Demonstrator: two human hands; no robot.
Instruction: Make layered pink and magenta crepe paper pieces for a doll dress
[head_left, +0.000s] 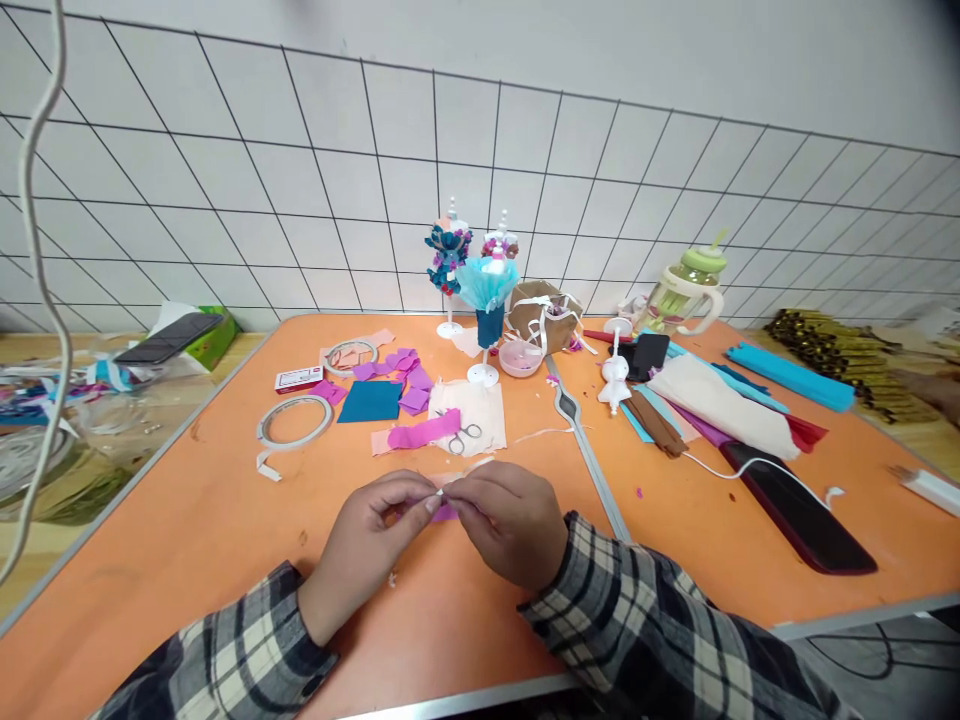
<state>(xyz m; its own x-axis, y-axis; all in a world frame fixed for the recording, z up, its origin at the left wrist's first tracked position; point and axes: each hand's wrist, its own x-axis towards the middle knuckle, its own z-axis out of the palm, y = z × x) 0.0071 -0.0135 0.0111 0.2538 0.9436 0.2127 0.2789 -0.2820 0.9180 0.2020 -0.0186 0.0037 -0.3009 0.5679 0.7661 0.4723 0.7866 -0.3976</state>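
Note:
My left hand (375,520) and my right hand (510,515) meet low over the near middle of the table, with thumbs and fingertips pinched together. Between the fingertips shows a small white piece (440,492), too small to name. Just under the fingers lies a bit of purple paper (445,513), mostly covered by the hands. Beyond them are small scissors (466,436), resting on a cream crepe paper sheet (487,400) and a magenta paper strip (420,431). A blue paper square (369,402) lies to their left, beside several purple paper pieces (411,376).
Tape rolls (295,422) and a small box (298,379) are on the left. Doll-like figures on white stands (489,325) stand at the back, near a pink bowl (520,358). On the right are crepe paper rolls (724,408), a black power bank (799,510) and a bottle (684,290).

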